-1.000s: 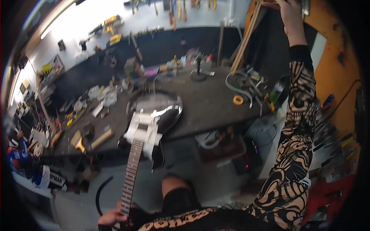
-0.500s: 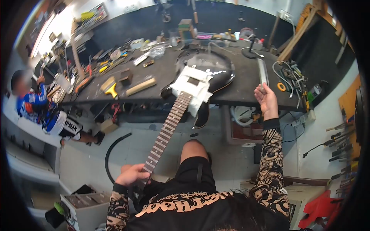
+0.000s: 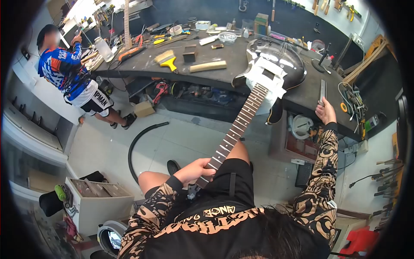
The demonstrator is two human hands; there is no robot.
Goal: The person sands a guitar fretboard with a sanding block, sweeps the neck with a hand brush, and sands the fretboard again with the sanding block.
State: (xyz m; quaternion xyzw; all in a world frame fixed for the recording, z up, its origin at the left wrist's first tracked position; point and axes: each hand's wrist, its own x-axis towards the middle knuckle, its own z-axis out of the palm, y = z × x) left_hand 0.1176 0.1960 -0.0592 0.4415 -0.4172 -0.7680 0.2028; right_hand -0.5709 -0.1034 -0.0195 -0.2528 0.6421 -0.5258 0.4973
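A black electric guitar (image 3: 297, 62) lies with its body on the dark workbench, and white masking (image 3: 263, 77) covers part of its top. Its fretted neck (image 3: 237, 129) slants down over the bench edge toward my lap. My left hand (image 3: 194, 170) is closed around the neck near the headstock, which is partly hidden by the hand and my clothing. Off to the right, my right hand (image 3: 326, 112) has its fingers curled on the near end of a flat metal bar (image 3: 323, 90) at the bench's front edge.
On the bench lie a yellow-handled brush (image 3: 166, 60), a wooden block (image 3: 208, 66) and a cluster of hand tools (image 3: 353, 103). Another person (image 3: 69, 64) stands at the left. A black hose (image 3: 134, 144) curves across the floor near a drawer cabinet (image 3: 99, 203).
My view has swung left, so the bench and guitar appear farther right. My left hand stays on the neck and my right hand stays at the metal bar.
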